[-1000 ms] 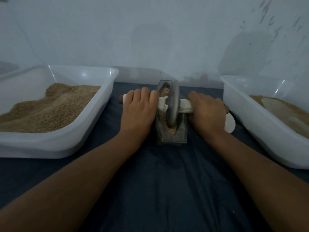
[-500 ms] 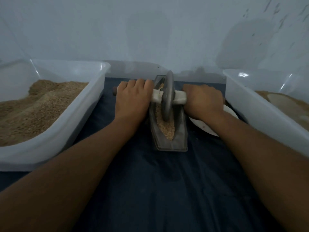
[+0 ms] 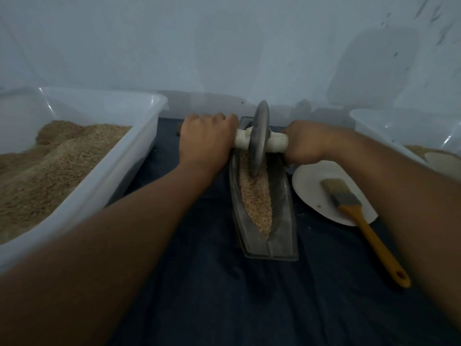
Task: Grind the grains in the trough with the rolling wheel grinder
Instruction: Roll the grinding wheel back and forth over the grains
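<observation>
Taking the trough (image 3: 264, 208) as the landmark: well to its left stands a white plastic tub (image 3: 104, 186) heaped with tan grain (image 3: 50, 166). Just left of the trough's far end, the left hand (image 3: 204, 141) is clenched round the axle handle (image 3: 262, 142), fingers (image 3: 212, 118) curled over it, with a dark stub of the axle showing past the knuckles. The trough itself, a dark boat-shaped channel, lies lengthways on the dark cloth of the bench (image 3: 224, 295) and holds a strip of grains (image 3: 257, 198) along its groove. The rolling wheel grinder (image 3: 259, 138) stands upright in the trough's far end, its rim down in the grains. Just right of the trough, the right hand (image 3: 309, 143) grasps the other end of the axle. Beside the trough's right wall lies a white plate (image 3: 311, 191), with a brush (image 3: 359, 216) across it, yellow handle pointing toward the person. Farther right sits a second white tub (image 3: 389, 126).
</observation>
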A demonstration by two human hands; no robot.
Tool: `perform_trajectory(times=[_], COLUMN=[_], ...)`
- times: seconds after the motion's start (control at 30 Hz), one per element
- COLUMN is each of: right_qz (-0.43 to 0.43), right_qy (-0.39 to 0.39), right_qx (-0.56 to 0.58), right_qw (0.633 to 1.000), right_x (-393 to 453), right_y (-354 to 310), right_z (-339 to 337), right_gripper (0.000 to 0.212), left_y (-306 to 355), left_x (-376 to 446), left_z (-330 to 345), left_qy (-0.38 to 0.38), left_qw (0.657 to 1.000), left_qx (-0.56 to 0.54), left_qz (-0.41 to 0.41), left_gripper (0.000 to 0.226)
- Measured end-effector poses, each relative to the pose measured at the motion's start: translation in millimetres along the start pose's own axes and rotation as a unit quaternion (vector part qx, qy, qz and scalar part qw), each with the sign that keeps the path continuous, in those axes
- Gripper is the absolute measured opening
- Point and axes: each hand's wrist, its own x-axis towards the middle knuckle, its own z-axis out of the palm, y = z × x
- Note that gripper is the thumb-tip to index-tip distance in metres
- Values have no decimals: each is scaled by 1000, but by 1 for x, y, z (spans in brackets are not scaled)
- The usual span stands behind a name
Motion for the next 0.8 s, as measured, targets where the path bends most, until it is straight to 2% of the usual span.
perform_trajectory(times=[0.2,0.33,0.43,0.8], right_qz=[11,17,7,17], right_qy=[158,304,384,434], right_qx=[-41,-31,-38,-16], right_qw=[986,952,922,901], right_x=[-20,-48,-70,-114], right_y=[-1,-9,-20,-32], right_z=[23,46,53,62], right_gripper=[20,11,22,4], left_y=[5,10,14,17], left_x=[-19,-41,-57,-82], left_z=[-11,-21,-28,-53], left_qy=[38,98,130,105], left_qw=[999,995,991,993], left_qx=[3,7,4,-43], left_qz=[4,-13,-29,-14], left_gripper=[15,9,10,7])
